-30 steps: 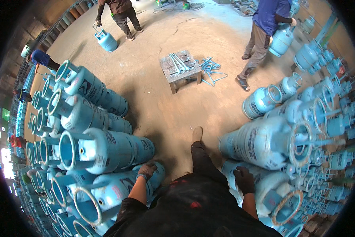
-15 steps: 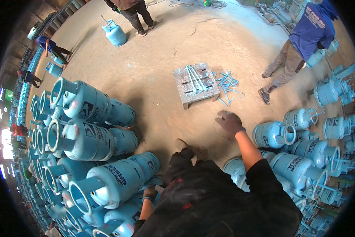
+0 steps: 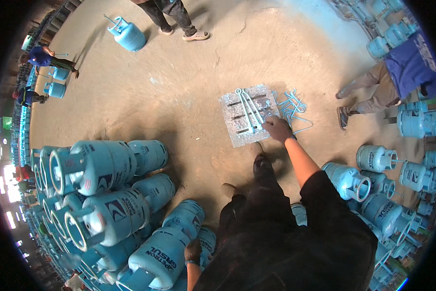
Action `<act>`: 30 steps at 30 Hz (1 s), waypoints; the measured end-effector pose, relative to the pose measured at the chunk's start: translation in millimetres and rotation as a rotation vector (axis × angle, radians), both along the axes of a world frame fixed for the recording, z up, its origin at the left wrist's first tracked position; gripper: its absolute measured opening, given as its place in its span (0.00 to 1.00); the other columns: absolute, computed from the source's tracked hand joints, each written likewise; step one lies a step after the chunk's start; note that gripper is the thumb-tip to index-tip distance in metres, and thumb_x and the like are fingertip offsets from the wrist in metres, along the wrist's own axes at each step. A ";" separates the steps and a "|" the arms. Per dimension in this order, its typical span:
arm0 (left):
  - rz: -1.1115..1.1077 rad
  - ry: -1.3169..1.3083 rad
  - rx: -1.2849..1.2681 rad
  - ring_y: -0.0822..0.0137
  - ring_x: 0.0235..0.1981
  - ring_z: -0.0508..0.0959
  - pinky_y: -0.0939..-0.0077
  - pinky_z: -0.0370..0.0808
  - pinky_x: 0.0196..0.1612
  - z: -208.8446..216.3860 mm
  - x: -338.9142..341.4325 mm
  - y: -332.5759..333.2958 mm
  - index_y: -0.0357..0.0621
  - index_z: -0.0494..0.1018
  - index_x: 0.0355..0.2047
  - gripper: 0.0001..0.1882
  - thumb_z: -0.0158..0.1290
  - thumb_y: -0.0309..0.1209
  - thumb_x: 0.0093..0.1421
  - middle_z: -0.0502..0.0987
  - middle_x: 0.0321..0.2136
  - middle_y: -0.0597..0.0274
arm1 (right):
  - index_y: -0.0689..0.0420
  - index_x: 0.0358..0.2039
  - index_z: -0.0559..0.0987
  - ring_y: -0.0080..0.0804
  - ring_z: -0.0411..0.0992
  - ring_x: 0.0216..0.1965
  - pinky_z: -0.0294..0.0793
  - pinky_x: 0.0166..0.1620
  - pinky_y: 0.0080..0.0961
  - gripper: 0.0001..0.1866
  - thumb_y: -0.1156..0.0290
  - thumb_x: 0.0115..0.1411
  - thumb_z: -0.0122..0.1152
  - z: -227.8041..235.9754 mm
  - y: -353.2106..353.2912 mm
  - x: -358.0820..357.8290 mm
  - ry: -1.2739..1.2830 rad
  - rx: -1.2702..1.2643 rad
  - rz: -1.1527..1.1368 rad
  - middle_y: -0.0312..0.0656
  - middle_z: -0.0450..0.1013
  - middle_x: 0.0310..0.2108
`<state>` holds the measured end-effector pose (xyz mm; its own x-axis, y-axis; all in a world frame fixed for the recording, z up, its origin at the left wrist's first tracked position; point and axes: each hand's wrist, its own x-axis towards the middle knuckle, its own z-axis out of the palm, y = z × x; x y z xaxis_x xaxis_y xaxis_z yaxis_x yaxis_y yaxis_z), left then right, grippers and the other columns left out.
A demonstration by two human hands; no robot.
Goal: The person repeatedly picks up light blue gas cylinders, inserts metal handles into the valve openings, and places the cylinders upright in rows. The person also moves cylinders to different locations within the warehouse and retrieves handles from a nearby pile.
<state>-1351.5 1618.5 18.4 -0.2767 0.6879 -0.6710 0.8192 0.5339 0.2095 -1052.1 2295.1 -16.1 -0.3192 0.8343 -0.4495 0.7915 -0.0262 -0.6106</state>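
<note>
My right hand (image 3: pixel 278 128), in a dark glove, reaches over the near right edge of a low, slotted metal stand (image 3: pixel 237 139). Its bent fingers are partly apart beside the lower end of a pale blue rod (image 3: pixel 253 107) with a ring at its top; whether they touch it is unclear. A second such rod (image 3: pixel 244 109) lies alongside on the stand. Low at my left side hangs my left hand (image 3: pixel 192 251), also dark-gloved, close to a light blue gas cylinder (image 3: pixel 162 257). Its fingers do not show clearly.
Several blue gas cylinders (image 3: pixel 109 160) are stacked on their sides at the left. More cylinders (image 3: pixel 346 179) stand at the right. Bent blue rods (image 3: pixel 292 109) lie beside the stand. One person (image 3: pixel 412 68) bends at the right; another (image 3: pixel 176 17) stands by a cylinder (image 3: pixel 129 36).
I have come closer to the stand, one foot now forward. My right hand has moved from open floor to the rods' lower ends. The person at the right has bent further over.
</note>
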 end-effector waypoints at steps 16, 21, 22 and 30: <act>0.755 -0.135 -0.667 0.48 0.39 0.83 0.54 0.79 0.40 114.0 171.2 205.7 0.48 0.77 0.37 0.09 0.58 0.35 0.58 0.82 0.37 0.52 | 0.58 0.74 0.54 0.71 0.70 0.57 0.78 0.48 0.70 0.51 0.36 0.64 0.57 -383.7 258.0 -176.9 -0.731 0.079 0.579 0.64 0.58 0.68; 0.847 -0.155 -0.742 0.49 0.40 0.83 0.54 0.79 0.41 123.3 185.3 236.5 0.48 0.78 0.38 0.09 0.58 0.36 0.58 0.82 0.37 0.52 | 0.61 0.71 0.59 0.60 0.77 0.48 0.82 0.47 0.57 0.46 0.39 0.65 0.54 -475.5 250.8 -167.5 -0.785 0.334 0.701 0.64 0.74 0.50; 0.864 -0.161 -0.745 0.49 0.40 0.83 0.54 0.79 0.41 124.8 188.3 239.1 0.48 0.78 0.38 0.10 0.58 0.36 0.58 0.82 0.38 0.52 | 0.62 0.71 0.60 0.58 0.79 0.46 0.83 0.47 0.54 0.45 0.40 0.65 0.53 -475.3 248.6 -164.9 -0.796 0.377 0.721 0.64 0.78 0.47; 0.957 -0.245 -0.604 0.51 0.41 0.83 0.55 0.80 0.42 155.8 230.6 208.3 0.48 0.79 0.40 0.11 0.58 0.38 0.59 0.83 0.39 0.53 | 0.55 0.59 0.78 0.59 0.74 0.57 0.77 0.55 0.57 0.30 0.55 0.58 0.62 -302.3 270.9 -139.2 -0.427 -0.125 0.412 0.53 0.77 0.54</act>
